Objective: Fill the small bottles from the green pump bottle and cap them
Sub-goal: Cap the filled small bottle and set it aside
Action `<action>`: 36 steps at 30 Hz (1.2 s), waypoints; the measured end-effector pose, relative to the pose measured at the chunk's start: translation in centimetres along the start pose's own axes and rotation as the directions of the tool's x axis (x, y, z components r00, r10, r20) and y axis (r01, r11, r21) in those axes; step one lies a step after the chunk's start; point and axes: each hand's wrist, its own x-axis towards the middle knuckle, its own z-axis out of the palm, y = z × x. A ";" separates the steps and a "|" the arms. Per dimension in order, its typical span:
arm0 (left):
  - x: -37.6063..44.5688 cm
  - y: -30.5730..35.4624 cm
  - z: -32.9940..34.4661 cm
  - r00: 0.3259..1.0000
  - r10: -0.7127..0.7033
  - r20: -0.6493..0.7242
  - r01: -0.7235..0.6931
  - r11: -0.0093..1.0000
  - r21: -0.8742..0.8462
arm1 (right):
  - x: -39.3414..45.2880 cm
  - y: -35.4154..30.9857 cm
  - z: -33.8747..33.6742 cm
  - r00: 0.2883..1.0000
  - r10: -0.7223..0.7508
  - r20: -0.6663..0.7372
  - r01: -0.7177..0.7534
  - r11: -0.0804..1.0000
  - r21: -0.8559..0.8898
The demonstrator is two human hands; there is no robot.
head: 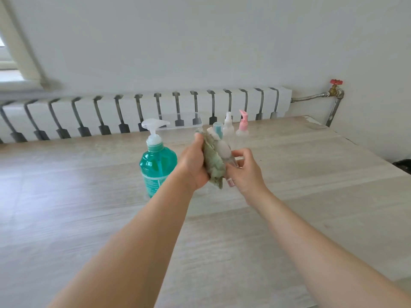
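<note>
Head view: left hand (pixel 193 162) with fingers curled round a green cloth (pixel 214 162), right hand (pixel 244 171) fingers pinching a small bottle (pixel 224 150) against it, probably for wiping, close beside the green pump bottle (pixel 156 162) on the desk (pixel 311 185).

nothing here can be read. the only print i can make out is on the green pump bottle (pixel 157 165), standing on the tabletop (pixel 289 174) just beside my left wrist: a pale label band low on its front, with white marks on it that are too blurred and too small to tell any word, brand or number. the small bottles (pixel 233 127) further back show no lettering that i can see, and the one i hold is too smeared by motion to tell whether it carries any.
</note>
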 end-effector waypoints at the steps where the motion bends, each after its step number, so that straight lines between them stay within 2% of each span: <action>1: -0.1 0.0 0.2 0.999 0.032 -0.038 -0.030 0.998 0.054 | -0.1 -0.1 0.2 1.000 -0.003 0.016 0.003 1.000 0.015; 3: -0.1 0.1 0.2 0.995 0.065 -0.082 -0.052 0.988 0.145 | -0.2 -0.3 0.6 0.998 0.028 0.064 -0.031 0.998 0.057; 7: 0.0 0.5 -0.8 0.995 0.064 -0.071 -0.052 0.986 0.157 | -0.4 -1.2 0.6 0.949 0.183 0.257 -0.236 0.953 0.191; 10: 0.2 0.6 -1.0 0.980 0.121 -0.161 -0.093 0.981 0.171 | -0.7 -1.8 0.9 0.907 0.229 0.353 -0.294 0.946 0.140; 13: 0.6 1.1 -1.3 0.929 0.198 -0.312 -0.139 0.969 0.202 | -0.8 -1.7 1.2 0.948 0.200 0.248 -0.226 0.971 0.082; 15: 0.7 1.4 -1.4 0.919 0.211 -0.332 -0.158 0.971 0.178 | -0.8 -1.6 1.5 0.974 0.129 0.185 -0.143 0.988 0.066; 17: 0.6 1.5 -1.3 0.933 0.201 -0.297 -0.170 0.977 0.126 | -0.8 -1.5 1.7 0.985 0.093 0.147 -0.107 0.990 0.091; 19: 0.4 1.5 -1.3 0.950 0.200 -0.240 -0.190 0.980 0.066 | -0.7 -1.6 1.8 0.984 0.116 0.135 -0.137 0.977 0.161; 22: 0.2 1.2 -1.7 0.967 0.179 -0.180 -0.184 0.983 -0.013 | -0.7 -1.7 1.9 0.966 0.139 0.218 -0.201 0.935 0.293; 25: 0.0 0.6 -2.1 0.980 0.134 -0.146 -0.135 0.991 0.004 | -0.6 -2.0 2.0 0.962 0.143 0.232 -0.217 0.916 0.336; 27: -0.2 0.2 -1.9 0.982 0.154 -0.111 -0.149 0.987 0.059 | -0.3 -1.8 2.1 0.974 0.149 0.169 -0.194 0.937 0.292; 31: -0.6 -1.0 -0.9 0.985 0.173 0.016 -0.172 0.957 0.233 | 0.2 -1.8 2.7 0.996 0.061 0.066 -0.072 0.981 0.181; 33: -0.7 -1.4 -0.7 0.984 0.175 0.025 -0.176 0.952 0.250 | 0.3 -1.7 2.5 0.998 0.053 0.025 -0.055 0.992 0.115; 36: -0.9 -1.1 -1.2 0.978 0.206 -0.023 -0.194 0.949 0.249 | 0.6 -1.3 1.6 0.999 -0.023 0.043 0.027 0.993 -0.111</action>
